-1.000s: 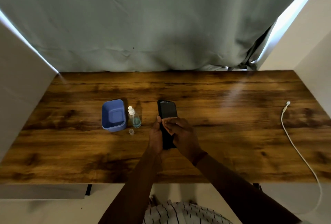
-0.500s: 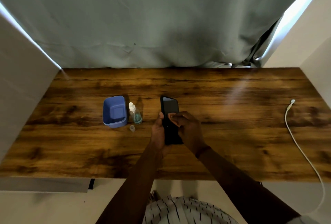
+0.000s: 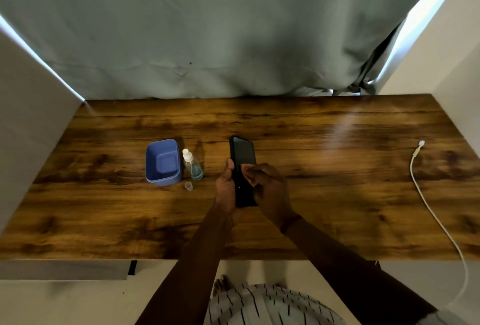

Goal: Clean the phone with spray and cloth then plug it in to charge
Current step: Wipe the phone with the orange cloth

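A black phone (image 3: 242,154) is held screen up over the middle of the wooden table (image 3: 324,195). My left hand (image 3: 225,189) grips its left edge and lower end. My right hand (image 3: 268,189) presses a small brownish cloth (image 3: 246,169) on the screen near its middle; most of the cloth is hidden under the fingers. A small clear spray bottle (image 3: 192,165) with bluish liquid stands left of the phone, its loose cap (image 3: 188,186) on the table in front of it. A white charging cable (image 3: 426,205) lies at the far right, its plug (image 3: 420,143) pointing to the back.
A blue plastic tub (image 3: 163,162) stands just left of the spray bottle. A grey curtain (image 3: 207,28) hangs behind the table, and white walls close both sides. The cable runs off the front right edge to the floor.
The phone and both hands stay over the table's middle. My right hand with the cloth has shifted slightly along the screen; the head camera has moved a little.
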